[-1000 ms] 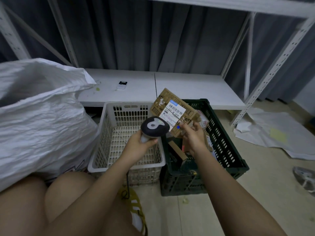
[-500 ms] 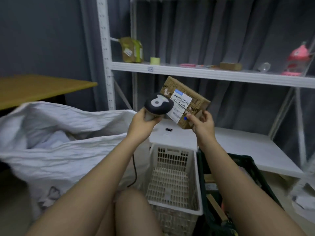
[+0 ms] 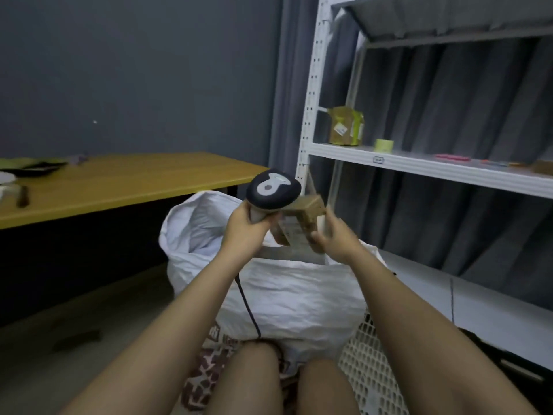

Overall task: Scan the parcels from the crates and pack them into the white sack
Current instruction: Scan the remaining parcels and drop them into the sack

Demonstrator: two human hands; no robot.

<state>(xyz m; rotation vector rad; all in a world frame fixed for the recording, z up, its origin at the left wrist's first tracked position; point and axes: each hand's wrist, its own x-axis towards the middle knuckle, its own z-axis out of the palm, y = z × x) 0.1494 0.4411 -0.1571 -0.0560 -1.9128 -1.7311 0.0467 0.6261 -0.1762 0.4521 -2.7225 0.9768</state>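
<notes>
Right hand pinches cardboard parcel above white sack mouth; left hand grips scanner. We lower parcel into opening, clear of rim.

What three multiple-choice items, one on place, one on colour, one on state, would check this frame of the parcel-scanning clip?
1. Where is the box held?
A. Above the sack's open mouth
B. On the wooden table
C. On the shelf

2. What colour is the tape roll on the shelf?
A. Red
B. Pale yellow-green
C. Black

3. What is the left hand doing?
A. Hanging idle
B. Pressing flat on the sack
C. Gripping the scanner

Answers:
1. A: the right hand holds the box in the air over the opening of the sack.
2. B: the roll beside the brown parcel looks pale yellow-green.
3. C: its fingers curl round the scanner's handle, head up and cord hanging below.
</notes>
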